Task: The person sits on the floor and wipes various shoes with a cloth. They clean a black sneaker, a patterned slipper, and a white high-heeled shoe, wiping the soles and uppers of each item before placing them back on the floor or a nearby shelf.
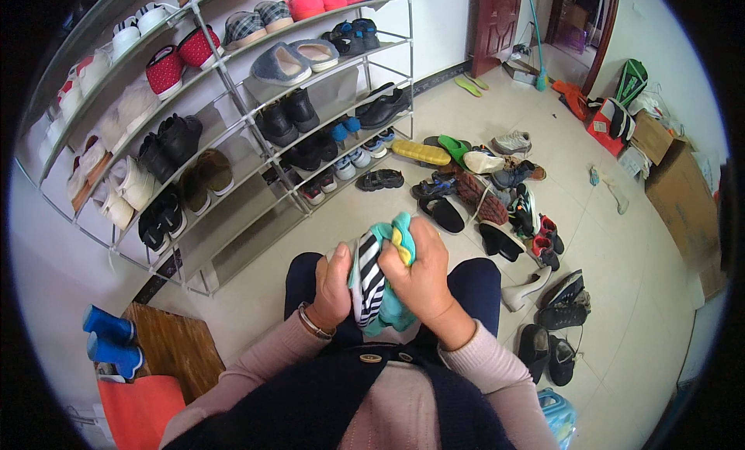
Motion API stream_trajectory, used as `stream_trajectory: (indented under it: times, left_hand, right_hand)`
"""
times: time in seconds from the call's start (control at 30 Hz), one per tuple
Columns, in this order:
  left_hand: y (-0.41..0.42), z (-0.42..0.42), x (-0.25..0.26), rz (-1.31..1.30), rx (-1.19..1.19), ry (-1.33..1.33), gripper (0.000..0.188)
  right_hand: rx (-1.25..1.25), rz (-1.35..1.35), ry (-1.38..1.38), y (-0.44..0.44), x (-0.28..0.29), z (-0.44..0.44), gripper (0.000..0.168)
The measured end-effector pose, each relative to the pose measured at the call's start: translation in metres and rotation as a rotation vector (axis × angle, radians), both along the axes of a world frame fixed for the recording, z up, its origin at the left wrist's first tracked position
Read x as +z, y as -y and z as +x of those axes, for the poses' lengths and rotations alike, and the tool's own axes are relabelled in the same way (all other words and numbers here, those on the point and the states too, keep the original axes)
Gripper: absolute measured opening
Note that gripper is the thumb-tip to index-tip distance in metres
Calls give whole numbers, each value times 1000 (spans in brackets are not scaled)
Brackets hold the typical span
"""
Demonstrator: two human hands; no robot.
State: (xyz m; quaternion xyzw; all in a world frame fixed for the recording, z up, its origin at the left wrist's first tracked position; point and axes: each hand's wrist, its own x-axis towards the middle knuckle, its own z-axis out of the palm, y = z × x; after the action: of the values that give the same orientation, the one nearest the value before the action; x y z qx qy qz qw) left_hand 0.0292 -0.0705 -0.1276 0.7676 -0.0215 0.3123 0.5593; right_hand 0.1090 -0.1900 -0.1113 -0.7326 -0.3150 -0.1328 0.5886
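Observation:
Both my hands are at the middle of the view, above my lap. Between them is a bundled piece of fabric (372,275), teal with black-and-white stripes and a yellow part; its exact kind is hard to tell. My left hand (334,284) grips its left side, thumb up, with a bracelet at the wrist. My right hand (422,269) is closed around the teal and yellow part at the upper right. Something pale shows behind the stripes, mostly hidden by my left hand. My palms and the underside of the bundle are out of sight.
A metal shoe rack (241,115) with several pairs stands ahead and left. Loose shoes lie on the tiled floor to the right, among them a yellow slipper (421,152) and a white shoe (525,289). Blue boots (113,339) stand by a wooden board (174,345). Cardboard boxes (678,185) line the right wall.

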Motion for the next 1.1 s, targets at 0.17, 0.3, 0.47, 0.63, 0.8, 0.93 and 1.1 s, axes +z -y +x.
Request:
stream_trajectory:
  times: [0.17,0.3,0.47,0.63,0.8,0.93,1.1]
  left_hand:
    - [-11,-4,-19,-191,-34,-130,41]
    - [-22,20,6,-951,-67,38,52]
    - [-32,24,27,-1001,-27,159,55]
    - [-23,22,12,-993,-125,-27,54]
    - [-22,18,7,-878,-145,-37,55]
    - [-36,20,26,-1049,-92,154,46]
    - [-58,25,38,-1124,-107,294,43]
  right_hand:
    - [-66,8,228,-2,-20,-16,24]
    - [69,-279,27,-10,-98,-35,28]
    - [50,-242,-166,-1,-71,-34,22]
    - [38,-13,98,0,0,-19,22]
    - [38,-8,290,-16,-7,-13,29]
    - [148,-354,54,-13,-72,-27,32]
    - [350,-473,-343,-10,-118,-46,40]
